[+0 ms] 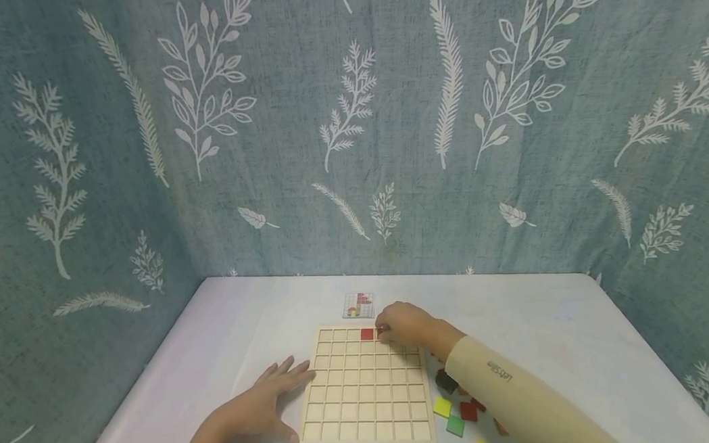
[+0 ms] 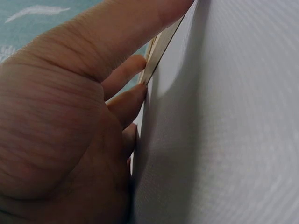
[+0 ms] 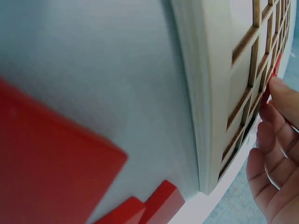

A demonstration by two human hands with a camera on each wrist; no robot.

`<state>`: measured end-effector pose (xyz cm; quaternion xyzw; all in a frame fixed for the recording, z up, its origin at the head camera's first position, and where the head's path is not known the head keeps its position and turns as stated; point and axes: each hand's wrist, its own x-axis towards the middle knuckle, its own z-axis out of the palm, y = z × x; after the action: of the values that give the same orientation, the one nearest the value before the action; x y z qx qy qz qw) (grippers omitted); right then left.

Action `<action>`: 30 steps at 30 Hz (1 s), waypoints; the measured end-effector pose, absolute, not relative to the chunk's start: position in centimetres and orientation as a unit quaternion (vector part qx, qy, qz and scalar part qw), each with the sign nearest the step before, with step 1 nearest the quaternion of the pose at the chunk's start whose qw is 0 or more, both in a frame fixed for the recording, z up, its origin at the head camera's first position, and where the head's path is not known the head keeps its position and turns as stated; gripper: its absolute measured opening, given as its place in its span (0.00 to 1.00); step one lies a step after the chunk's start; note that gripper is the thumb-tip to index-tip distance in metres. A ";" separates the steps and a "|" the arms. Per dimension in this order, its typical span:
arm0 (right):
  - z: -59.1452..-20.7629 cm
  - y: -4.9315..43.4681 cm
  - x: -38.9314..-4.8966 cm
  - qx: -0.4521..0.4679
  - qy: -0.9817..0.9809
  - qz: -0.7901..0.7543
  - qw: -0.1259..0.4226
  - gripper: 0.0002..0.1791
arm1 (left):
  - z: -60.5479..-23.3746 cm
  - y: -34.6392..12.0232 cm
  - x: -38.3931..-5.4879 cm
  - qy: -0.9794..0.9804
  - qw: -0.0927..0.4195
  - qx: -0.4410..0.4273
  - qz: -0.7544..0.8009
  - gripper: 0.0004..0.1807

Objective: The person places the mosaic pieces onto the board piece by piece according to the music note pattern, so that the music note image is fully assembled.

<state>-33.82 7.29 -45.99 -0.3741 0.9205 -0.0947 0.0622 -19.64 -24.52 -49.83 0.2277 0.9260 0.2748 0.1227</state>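
Note:
A pale wooden grid board [image 1: 366,396] lies flat on the white table. In its far row sits one red square tile [image 1: 367,334]. Just right of that, my right hand [image 1: 406,325] pinches a second red tile [image 3: 266,91] between thumb and fingertips, at the neighbouring cell. Whether this tile lies fully in the cell I cannot tell. My left hand [image 1: 258,402] rests by the board's left side with fingers spread. Its thumb and fingertips touch the board's edge, as the left wrist view also shows.
A small printed card [image 1: 358,305] with a coloured grid picture lies behind the board. To the right are loose tiles: yellow [image 1: 442,406], green [image 1: 455,425], red [image 1: 468,412] and black [image 1: 445,381], some partly hidden by the right sleeve [image 1: 511,391]. A patterned curtain [image 1: 349,127] hangs behind.

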 end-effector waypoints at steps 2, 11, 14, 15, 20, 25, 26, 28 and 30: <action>-46.0 7.4 -33.9 -0.378 0.918 -0.106 0.061 0.12 | -49.7 -24.5 -19.6 0.926 0.120 0.232 0.273 0.62; -46.2 7.1 -33.8 -0.393 0.914 -0.096 0.041 0.07 | -50.2 -24.7 -19.8 0.924 0.113 0.242 0.273 0.61; -46.4 6.9 -33.9 -0.390 0.915 -0.097 0.040 0.07 | -50.2 -24.7 -19.7 0.923 0.110 0.246 0.276 0.61; -46.5 6.9 -33.9 -0.390 0.915 -0.097 0.039 0.07 | -50.2 -24.8 -19.7 0.921 0.109 0.249 0.278 0.61; -46.5 6.9 -33.8 -0.380 0.918 -0.106 0.046 0.08 | -50.1 -24.7 -19.7 0.919 0.105 0.259 0.277 0.62; -46.3 6.9 -33.5 -0.378 0.918 -0.110 0.049 0.09 | -50.0 -24.7 -19.7 0.919 0.106 0.259 0.279 0.61; -46.3 6.9 -33.5 -0.378 0.918 -0.109 0.049 0.09 | -49.9 -24.7 -19.7 0.919 0.106 0.258 0.279 0.61; -46.3 6.9 -33.5 -0.379 0.917 -0.111 0.051 0.09 | -49.9 -24.6 -19.7 0.920 0.109 0.254 0.279 0.61; -46.2 6.9 -33.5 -0.377 0.918 -0.113 0.053 0.09 | -49.9 -24.6 -19.7 0.920 0.112 0.253 0.278 0.61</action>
<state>-33.46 6.91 -46.23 -0.3766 0.9179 -0.1133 0.0533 -19.71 -24.62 -49.92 0.2525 0.9201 0.2778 0.1118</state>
